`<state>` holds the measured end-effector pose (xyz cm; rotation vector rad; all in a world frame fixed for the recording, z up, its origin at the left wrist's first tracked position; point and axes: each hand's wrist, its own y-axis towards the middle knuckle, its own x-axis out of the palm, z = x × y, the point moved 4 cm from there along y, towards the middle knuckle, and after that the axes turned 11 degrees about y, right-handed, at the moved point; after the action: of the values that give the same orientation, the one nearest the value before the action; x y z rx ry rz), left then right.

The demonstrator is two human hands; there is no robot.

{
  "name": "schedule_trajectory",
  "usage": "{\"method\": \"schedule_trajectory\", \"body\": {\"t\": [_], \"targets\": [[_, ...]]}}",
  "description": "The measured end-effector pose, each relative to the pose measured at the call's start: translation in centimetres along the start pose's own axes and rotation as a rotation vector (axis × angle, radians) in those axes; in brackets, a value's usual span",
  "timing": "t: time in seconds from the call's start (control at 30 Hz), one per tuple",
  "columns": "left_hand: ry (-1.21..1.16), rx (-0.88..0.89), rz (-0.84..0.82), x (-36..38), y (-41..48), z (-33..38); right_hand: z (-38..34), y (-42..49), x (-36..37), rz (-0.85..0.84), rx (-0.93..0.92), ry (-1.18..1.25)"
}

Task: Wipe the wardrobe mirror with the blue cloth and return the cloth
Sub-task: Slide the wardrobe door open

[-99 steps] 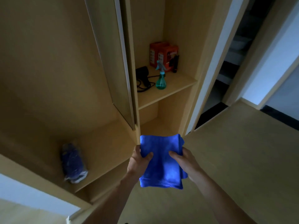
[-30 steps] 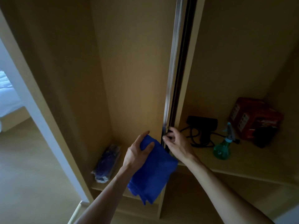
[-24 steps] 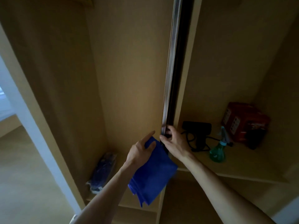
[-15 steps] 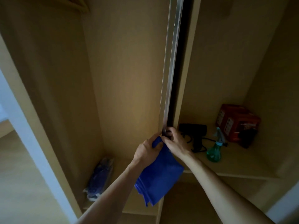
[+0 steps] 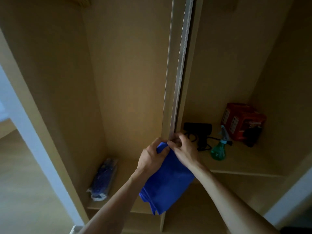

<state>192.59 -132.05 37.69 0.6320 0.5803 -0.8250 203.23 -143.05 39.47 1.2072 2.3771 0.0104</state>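
Forearms: two, both rising from the bottom edge, elbows cut off by the frame.
Blue cloth (image 5: 167, 186): one, folded, hanging between the wrists in front of the wardrobe's centre divider; its top corner is bunched in the left hand, and its right side is hidden behind the right wrist.
Left hand (image 5: 152, 159): fingers and thumb curled round the cloth's top corner, gripping it.
Right hand (image 5: 183, 150): touching the left, fingers curled tight at the foot of the mirror panel, pinching its edge; the fingertips are hidden behind the knuckles.
Mirror panel (image 5: 179, 81): one, seen edge-on, so only a thin metal strip shows; the glass face is out of sight and the top is cut off.
Wrapped bundle (image 5: 103, 179): one, bluish in clear plastic, on the lower left shelf (image 5: 125, 168); contents hard to make out.
Spray bottle (image 5: 218, 150): one, green, upright on the right shelf (image 5: 244, 164).
Black appliance (image 5: 198, 129): one, with a cord, partly hidden behind the right hand.
Red box (image 5: 243, 120): one, at the back right; a dark object (image 5: 253, 135) before it, too dim to identify.
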Motion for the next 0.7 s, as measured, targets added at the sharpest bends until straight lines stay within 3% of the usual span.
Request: {"method": "schedule_trajectory", "body": {"t": [0.7], "targets": [[-0.011,-0.078,0.089,1.2,-9.5,5.9,-0.1,-7.9,-4.0,-0.162,-0.093,0.065]]}}
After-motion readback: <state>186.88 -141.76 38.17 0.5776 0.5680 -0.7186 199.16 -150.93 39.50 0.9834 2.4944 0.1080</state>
